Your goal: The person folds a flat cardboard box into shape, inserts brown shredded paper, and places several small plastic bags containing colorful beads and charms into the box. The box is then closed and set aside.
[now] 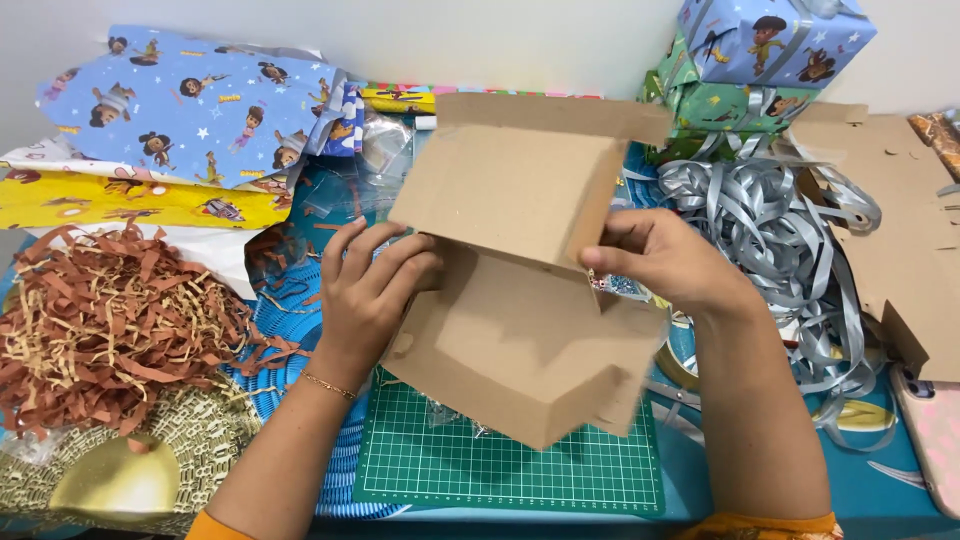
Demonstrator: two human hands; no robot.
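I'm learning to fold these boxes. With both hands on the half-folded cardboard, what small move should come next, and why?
Probably press the upper panel down toward the lower one. The cardboard box is held above the green cutting mat, still gaping open at the middle. The left hand braces its left edge, and the right hand pinches the right edge, so both sides look steadied for closing the fold.

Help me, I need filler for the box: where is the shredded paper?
In the head view the brown shredded paper is heaped at the left, beside the left hand and below the yellow wrapping paper.
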